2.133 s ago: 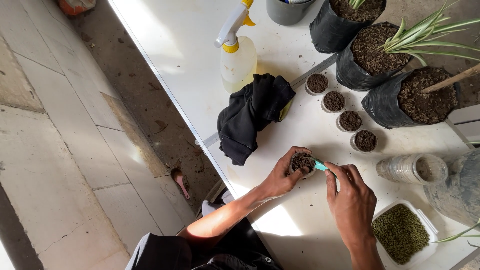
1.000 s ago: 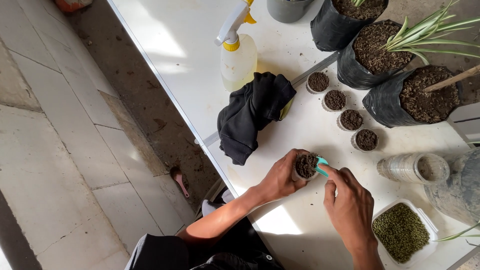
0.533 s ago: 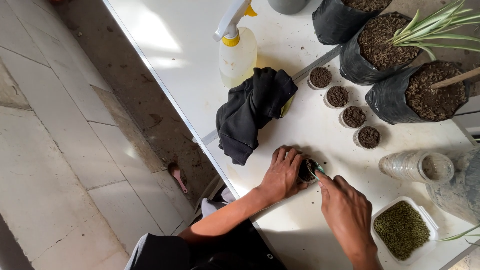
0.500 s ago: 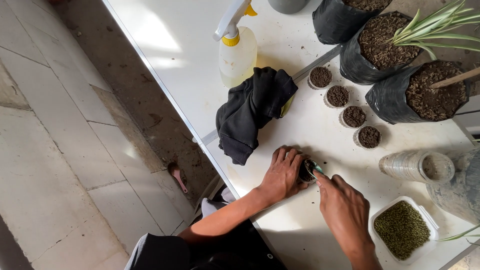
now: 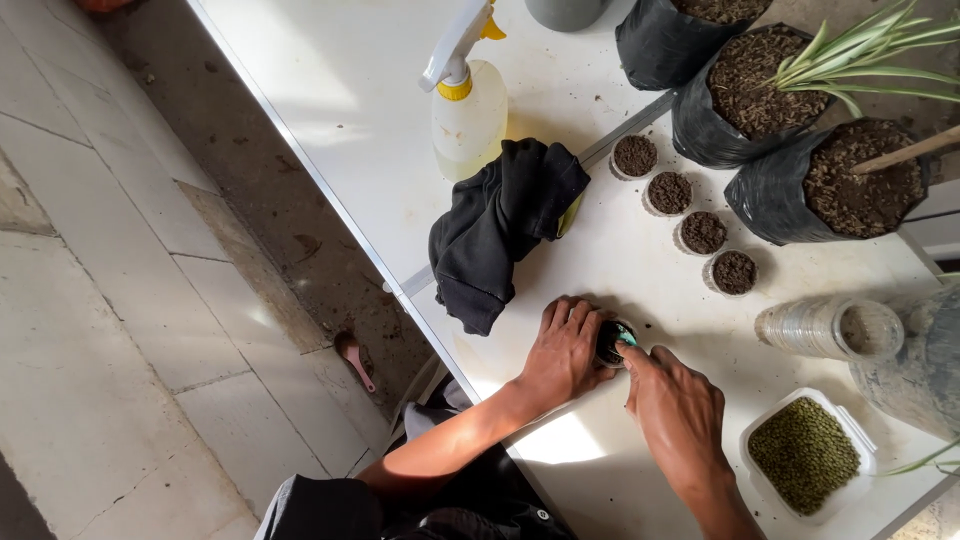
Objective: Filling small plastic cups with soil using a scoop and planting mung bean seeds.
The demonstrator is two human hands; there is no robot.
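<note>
Steadying the small soil-filled pot (image 5: 612,342) near the surface's front edge, my left hand (image 5: 566,350) wraps it while my right hand (image 5: 676,405) pinches a teal tool (image 5: 626,337) into the soil, calling for careful, shallow pressing next.

An outdoor potting spot, likely a home garden: a white table (image 5: 330,110) on paving carries black grow bags (image 5: 760,100) of soil, small soil-filled cups (image 5: 704,232), a spray bottle (image 5: 468,105) and a tray of seeds (image 5: 805,455).
</note>
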